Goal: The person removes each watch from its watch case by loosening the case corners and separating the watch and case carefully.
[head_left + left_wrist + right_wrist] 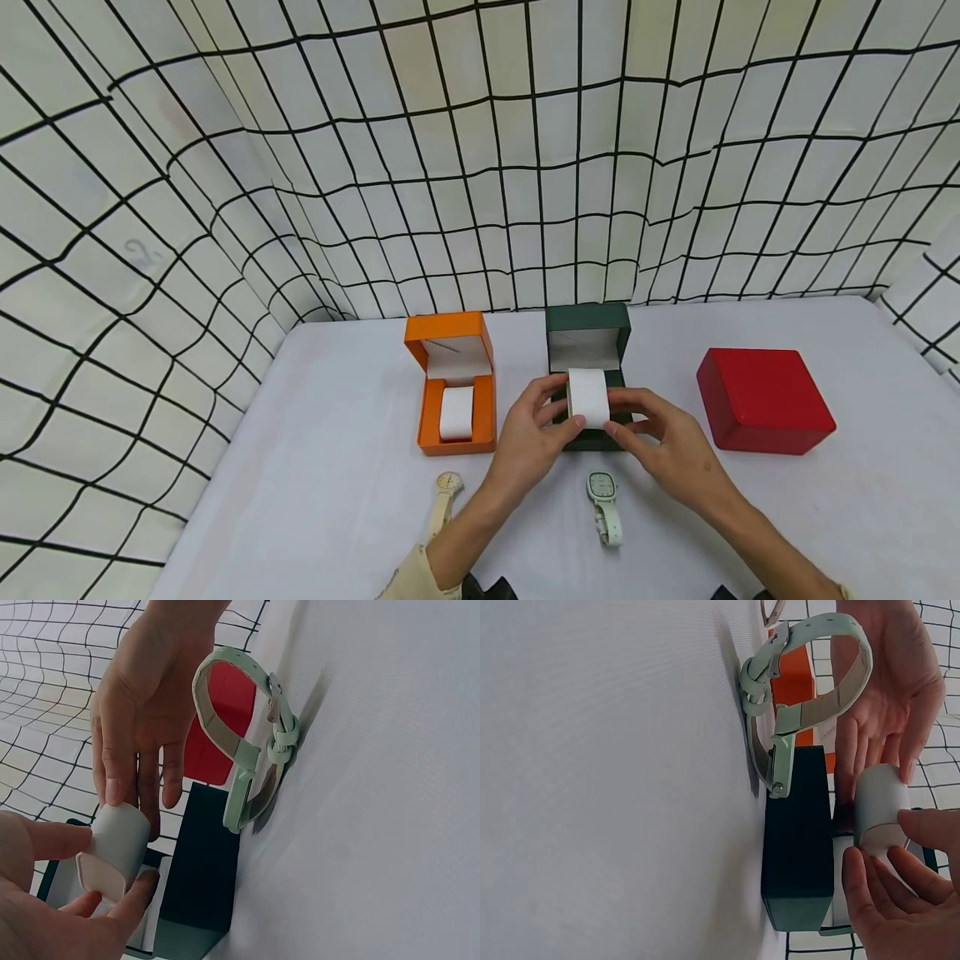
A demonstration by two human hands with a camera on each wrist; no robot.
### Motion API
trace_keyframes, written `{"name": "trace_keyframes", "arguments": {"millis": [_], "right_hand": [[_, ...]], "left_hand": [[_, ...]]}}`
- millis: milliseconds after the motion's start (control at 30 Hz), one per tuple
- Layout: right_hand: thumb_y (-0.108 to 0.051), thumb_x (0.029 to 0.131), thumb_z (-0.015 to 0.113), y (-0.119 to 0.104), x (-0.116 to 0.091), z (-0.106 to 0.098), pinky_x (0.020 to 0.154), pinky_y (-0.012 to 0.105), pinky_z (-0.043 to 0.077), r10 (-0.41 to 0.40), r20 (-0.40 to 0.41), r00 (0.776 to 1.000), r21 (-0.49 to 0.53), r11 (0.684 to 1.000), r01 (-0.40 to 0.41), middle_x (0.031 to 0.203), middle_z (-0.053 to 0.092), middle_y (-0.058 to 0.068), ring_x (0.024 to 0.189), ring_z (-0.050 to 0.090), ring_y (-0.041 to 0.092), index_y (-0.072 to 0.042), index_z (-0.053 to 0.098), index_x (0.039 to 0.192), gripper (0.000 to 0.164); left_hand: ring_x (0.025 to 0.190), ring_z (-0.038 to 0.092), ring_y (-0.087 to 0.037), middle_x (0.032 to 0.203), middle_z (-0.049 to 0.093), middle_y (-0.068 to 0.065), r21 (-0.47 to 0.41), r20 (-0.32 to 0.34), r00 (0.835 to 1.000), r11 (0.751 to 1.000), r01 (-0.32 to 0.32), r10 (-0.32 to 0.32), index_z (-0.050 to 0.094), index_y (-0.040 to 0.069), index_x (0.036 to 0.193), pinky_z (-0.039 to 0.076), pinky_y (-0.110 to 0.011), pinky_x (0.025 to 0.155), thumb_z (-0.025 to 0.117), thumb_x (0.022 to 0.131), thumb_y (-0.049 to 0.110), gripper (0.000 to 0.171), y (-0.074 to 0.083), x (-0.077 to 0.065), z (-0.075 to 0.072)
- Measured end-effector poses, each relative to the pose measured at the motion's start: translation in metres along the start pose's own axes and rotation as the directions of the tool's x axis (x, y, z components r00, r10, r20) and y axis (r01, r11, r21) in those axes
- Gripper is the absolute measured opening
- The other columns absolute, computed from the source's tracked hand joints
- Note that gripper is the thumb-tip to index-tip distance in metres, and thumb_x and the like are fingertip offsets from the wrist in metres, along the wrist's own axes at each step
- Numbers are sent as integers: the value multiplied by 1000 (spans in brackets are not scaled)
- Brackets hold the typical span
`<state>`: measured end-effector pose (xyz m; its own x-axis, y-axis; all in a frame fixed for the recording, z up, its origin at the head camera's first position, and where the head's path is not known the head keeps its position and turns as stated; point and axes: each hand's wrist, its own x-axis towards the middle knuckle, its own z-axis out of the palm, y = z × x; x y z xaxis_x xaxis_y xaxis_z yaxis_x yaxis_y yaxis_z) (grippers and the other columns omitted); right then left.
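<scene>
Both hands hold a white watch cushion (588, 397) just above the dark green watch box (588, 333), whose lid stands up. My left hand (530, 437) pinches the cushion's left end between thumb and fingers. At the other end, the thumb and fingers of my right hand (670, 450) grip it; the left wrist view shows this cushion (116, 847) between both sets of fingertips. Nearer me on the cloth lies a mint green watch (604, 507) with its strap buckled into a loop. Beside my left forearm is a cream watch (446, 496), partly covered by the arm.
To the left stands an opened orange watch box (427, 417) with a white cushion (457, 413) inside. A closed red box (765, 400) sits at the right. White cloth covers the table (315, 433), and a black-lined net (480, 167) rises behind and along the sides.
</scene>
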<state>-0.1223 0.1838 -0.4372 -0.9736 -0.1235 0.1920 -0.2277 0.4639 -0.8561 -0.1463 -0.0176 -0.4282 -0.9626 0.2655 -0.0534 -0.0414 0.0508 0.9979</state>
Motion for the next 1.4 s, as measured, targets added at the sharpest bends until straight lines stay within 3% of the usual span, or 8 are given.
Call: {"name": "trace_keyframes", "arguments": {"millis": [100, 233, 500, 633, 1133, 1400], "right_hand": [[-10, 95, 76, 0, 0, 0, 90, 14, 56, 2, -8, 1000, -5, 1000, -2, 131, 70, 7, 117, 68, 26, -13, 64, 136, 43], [-9, 95, 75, 0, -1, 0, 89, 15, 57, -11, -23, 1000, 8, 1000, 11, 131, 71, 7, 117, 69, 26, -13, 64, 136, 43], [-7, 95, 75, 2, -1, 0, 87, 15, 58, -30, -33, 999, 7, 1000, 30, 128, 72, 7, 115, 69, 27, -13, 64, 136, 43], [-5, 94, 75, 1, 0, 1, 87, 15, 58, -34, -39, 999, -10, 999, 34, 127, 72, 8, 114, 69, 27, -12, 64, 136, 45], [-3, 93, 76, 3, 3, 2, 88, 19, 60, -55, -48, 997, -48, 997, 53, 126, 73, 9, 112, 70, 26, -10, 63, 137, 47], [-3, 92, 77, 5, 2, 4, 87, 15, 58, -32, -50, 998, -61, 998, 28, 126, 72, 9, 111, 69, 25, -10, 63, 136, 46]], "left_hand": [[143, 56, -32, 159, 49, -13, -5, 17, 1000, 1000, -22, 22, 49, 9, 150, 53, -38, 109, 70, 97, 5, 58, 1, 0, 0], [139, 59, -35, 156, 52, -16, 14, 32, 998, 999, -49, 48, 49, 7, 151, 55, -33, 105, 70, 96, 2, 59, 2, 0, 0], [136, 55, -32, 149, 51, -14, 190, 1, 991, 972, -134, 137, 56, 4, 146, 57, -36, 104, 75, 94, 4, 55, 2, -1, 1], [132, 58, -32, 143, 57, -13, 229, -20, 987, 962, -149, 158, 58, 6, 145, 57, -38, 105, 76, 93, 4, 55, 2, -2, 1], [125, 63, -30, 143, 60, -14, 198, -50, 985, 968, -153, 166, 55, 7, 149, 57, -31, 103, 77, 91, 0, 63, -1, -1, 4], [125, 64, -31, 140, 61, -16, 207, -45, 987, 968, -143, 155, 55, 5, 149, 58, -30, 100, 77, 90, -1, 63, -3, 0, 5]]}}
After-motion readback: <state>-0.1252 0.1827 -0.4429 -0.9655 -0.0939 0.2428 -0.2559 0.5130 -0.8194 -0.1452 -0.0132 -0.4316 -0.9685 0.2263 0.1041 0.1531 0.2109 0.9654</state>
